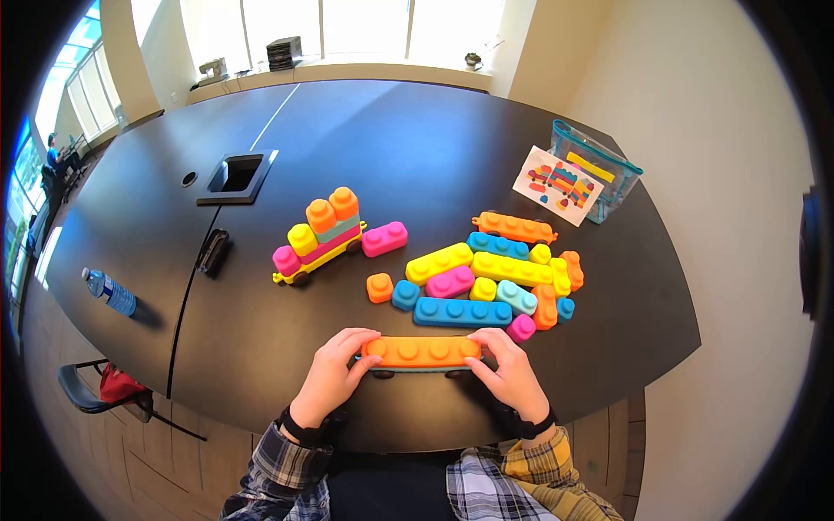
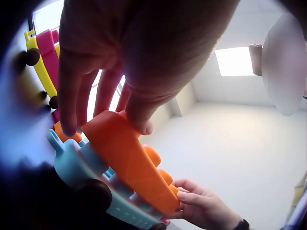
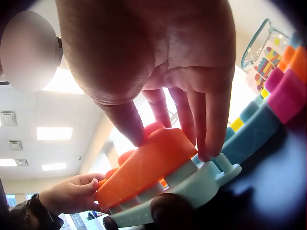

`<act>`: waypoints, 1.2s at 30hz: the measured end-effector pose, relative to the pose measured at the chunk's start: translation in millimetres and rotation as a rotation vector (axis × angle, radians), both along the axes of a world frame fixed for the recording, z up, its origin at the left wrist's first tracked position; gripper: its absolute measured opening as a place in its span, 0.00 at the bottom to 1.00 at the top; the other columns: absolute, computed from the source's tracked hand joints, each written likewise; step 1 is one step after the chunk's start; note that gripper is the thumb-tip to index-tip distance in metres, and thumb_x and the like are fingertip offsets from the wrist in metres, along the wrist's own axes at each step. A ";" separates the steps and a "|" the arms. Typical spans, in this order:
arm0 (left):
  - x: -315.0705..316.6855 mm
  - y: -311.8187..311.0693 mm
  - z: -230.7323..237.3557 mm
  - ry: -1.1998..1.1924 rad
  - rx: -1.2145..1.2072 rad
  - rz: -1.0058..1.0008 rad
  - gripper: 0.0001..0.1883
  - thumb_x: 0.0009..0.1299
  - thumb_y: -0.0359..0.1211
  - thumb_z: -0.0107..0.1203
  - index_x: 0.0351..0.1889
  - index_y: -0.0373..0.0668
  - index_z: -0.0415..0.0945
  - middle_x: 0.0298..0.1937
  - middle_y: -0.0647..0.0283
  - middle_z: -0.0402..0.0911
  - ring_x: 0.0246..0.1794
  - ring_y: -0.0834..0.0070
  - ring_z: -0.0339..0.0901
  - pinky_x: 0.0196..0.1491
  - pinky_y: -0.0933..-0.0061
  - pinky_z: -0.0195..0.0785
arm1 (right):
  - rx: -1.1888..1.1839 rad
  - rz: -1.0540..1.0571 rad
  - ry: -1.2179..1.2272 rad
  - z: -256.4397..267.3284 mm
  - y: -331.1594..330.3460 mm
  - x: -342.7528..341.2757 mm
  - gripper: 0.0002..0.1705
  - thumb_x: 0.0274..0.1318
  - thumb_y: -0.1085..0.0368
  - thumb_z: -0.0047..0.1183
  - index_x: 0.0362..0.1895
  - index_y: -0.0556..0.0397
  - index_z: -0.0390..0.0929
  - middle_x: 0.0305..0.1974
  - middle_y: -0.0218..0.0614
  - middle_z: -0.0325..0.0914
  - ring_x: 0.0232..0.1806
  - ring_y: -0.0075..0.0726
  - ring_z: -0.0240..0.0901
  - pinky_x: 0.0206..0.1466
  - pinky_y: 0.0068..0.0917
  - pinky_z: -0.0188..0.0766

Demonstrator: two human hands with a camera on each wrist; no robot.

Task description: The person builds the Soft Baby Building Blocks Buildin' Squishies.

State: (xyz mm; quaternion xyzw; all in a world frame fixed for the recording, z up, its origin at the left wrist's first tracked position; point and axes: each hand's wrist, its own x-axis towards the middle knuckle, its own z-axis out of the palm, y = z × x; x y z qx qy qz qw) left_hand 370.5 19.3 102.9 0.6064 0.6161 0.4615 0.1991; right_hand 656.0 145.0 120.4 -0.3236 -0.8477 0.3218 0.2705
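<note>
Both hands hold a long orange building block (image 1: 423, 352) with a row of studs, low at the front of the table. My left hand (image 1: 334, 369) pinches its left end between thumb and fingers. At the right end my right hand (image 1: 511, 372) does the same. Directly beneath sits a light blue wheeled base (image 3: 192, 186) with dark wheels and a hitch loop at its end. In both wrist views the base's studs show in a slanting gap under the orange block. A yellow wheeled car (image 1: 323, 253) stacked with pink, yellow, teal and orange blocks stands beyond the left hand.
Loose blocks lie beyond the hands, including a long blue block (image 1: 462, 312) and an orange wheeled base (image 1: 514, 227). A picture card (image 1: 556, 185) leans on a clear pouch (image 1: 618, 178). A water bottle (image 1: 109, 292) and a dark case (image 1: 214, 253) stand left.
</note>
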 end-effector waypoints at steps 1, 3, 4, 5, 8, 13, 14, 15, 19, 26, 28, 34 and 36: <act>1.0 -0.1 0.5 -0.050 -0.031 -0.003 0.18 0.70 0.28 0.69 0.57 0.38 0.82 0.54 0.53 0.85 0.54 0.53 0.84 0.58 0.60 0.79 | 0.000 -0.001 0.000 -0.2 -0.3 0.4 0.20 0.65 0.68 0.66 0.59 0.57 0.79 0.55 0.43 0.81 0.55 0.45 0.84 0.58 0.35 0.82; 2.0 -0.7 -0.7 -0.100 -0.062 -0.005 0.19 0.70 0.28 0.69 0.58 0.38 0.82 0.54 0.53 0.85 0.54 0.53 0.84 0.58 0.60 0.79 | -0.092 0.003 -0.010 -1.2 -1.5 0.9 0.21 0.66 0.68 0.65 0.61 0.57 0.78 0.56 0.43 0.81 0.57 0.43 0.84 0.61 0.35 0.83; 2.3 -1.1 -2.7 -0.032 -0.063 -0.021 0.19 0.71 0.26 0.68 0.60 0.38 0.81 0.56 0.54 0.84 0.55 0.57 0.84 0.58 0.63 0.82 | -0.092 0.004 -0.010 -2.1 -2.0 0.9 0.21 0.66 0.68 0.65 0.61 0.57 0.78 0.56 0.43 0.81 0.57 0.43 0.84 0.61 0.35 0.83; 2.5 -1.3 -4.1 0.035 -0.064 -0.036 0.20 0.72 0.24 0.67 0.61 0.37 0.80 0.58 0.55 0.83 0.57 0.61 0.85 0.58 0.66 0.85 | -0.106 0.003 -0.002 -3.3 -2.5 0.9 0.21 0.66 0.68 0.65 0.61 0.57 0.77 0.56 0.43 0.81 0.57 0.43 0.84 0.62 0.35 0.83; 3.1 -1.3 -5.1 0.034 -0.063 -0.032 0.20 0.72 0.24 0.67 0.62 0.38 0.79 0.57 0.54 0.83 0.56 0.60 0.85 0.56 0.66 0.85 | -0.130 0.003 0.005 -6.1 -2.0 0.8 0.22 0.67 0.68 0.65 0.62 0.57 0.77 0.57 0.43 0.81 0.58 0.42 0.84 0.61 0.35 0.84; 2.5 -0.4 -9.1 0.058 -0.052 -0.002 0.20 0.69 0.27 0.69 0.59 0.38 0.81 0.55 0.54 0.84 0.53 0.55 0.84 0.56 0.62 0.81 | -0.159 0.000 -0.004 -11.9 -0.5 -0.9 0.22 0.67 0.68 0.65 0.62 0.57 0.77 0.57 0.43 0.82 0.57 0.41 0.84 0.58 0.35 0.86; 1.7 -0.6 -8.1 0.098 -0.063 -0.007 0.20 0.70 0.25 0.69 0.60 0.37 0.80 0.56 0.54 0.84 0.53 0.59 0.85 0.53 0.66 0.84 | -0.153 0.006 0.027 -12.6 -0.8 -1.7 0.21 0.66 0.67 0.65 0.61 0.56 0.78 0.56 0.43 0.82 0.55 0.44 0.85 0.55 0.35 0.86; 1.1 -0.4 -7.1 0.098 -0.063 -0.008 0.20 0.70 0.25 0.69 0.60 0.37 0.80 0.56 0.54 0.84 0.53 0.59 0.85 0.53 0.66 0.84 | -0.147 0.011 0.059 -12.9 -1.0 -2.1 0.20 0.66 0.66 0.65 0.60 0.56 0.78 0.54 0.44 0.83 0.52 0.48 0.85 0.53 0.36 0.86; -0.9 1.5 -5.4 0.101 -0.082 -0.021 0.20 0.69 0.26 0.70 0.59 0.37 0.81 0.55 0.54 0.84 0.52 0.58 0.86 0.54 0.67 0.84 | -0.151 0.013 0.052 -12.2 0.2 -1.2 0.21 0.65 0.67 0.66 0.60 0.55 0.78 0.54 0.42 0.83 0.53 0.45 0.85 0.53 0.35 0.86; 0.3 2.9 -7.9 0.030 -0.093 -0.004 0.21 0.67 0.31 0.71 0.58 0.40 0.82 0.53 0.55 0.86 0.54 0.52 0.83 0.58 0.58 0.79 | -0.189 -0.006 0.050 -11.8 -1.2 -0.3 0.20 0.66 0.66 0.66 0.59 0.54 0.78 0.53 0.41 0.83 0.52 0.42 0.85 0.54 0.35 0.87; 1.2 2.9 -5.2 0.068 -0.086 -0.002 0.21 0.68 0.28 0.70 0.59 0.39 0.81 0.54 0.54 0.85 0.53 0.54 0.85 0.56 0.61 0.81 | -0.191 -0.011 0.045 -11.0 -1.6 0.1 0.20 0.66 0.66 0.66 0.59 0.54 0.79 0.53 0.41 0.83 0.52 0.42 0.85 0.53 0.35 0.87; 4.3 2.7 -5.6 0.051 -0.091 0.021 0.20 0.68 0.31 0.70 0.58 0.41 0.82 0.54 0.55 0.86 0.55 0.52 0.83 0.58 0.58 0.78 | -0.215 -0.015 0.013 -12.3 -1.0 0.8 0.22 0.66 0.67 0.66 0.61 0.55 0.78 0.54 0.42 0.83 0.54 0.38 0.84 0.56 0.34 0.87; 4.2 2.6 -5.6 0.051 -0.094 0.022 0.21 0.68 0.31 0.70 0.58 0.41 0.82 0.54 0.55 0.86 0.55 0.52 0.83 0.58 0.58 0.78 | -0.210 -0.016 0.020 -11.8 -1.6 0.5 0.22 0.66 0.67 0.66 0.61 0.55 0.78 0.54 0.42 0.83 0.54 0.38 0.84 0.57 0.34 0.87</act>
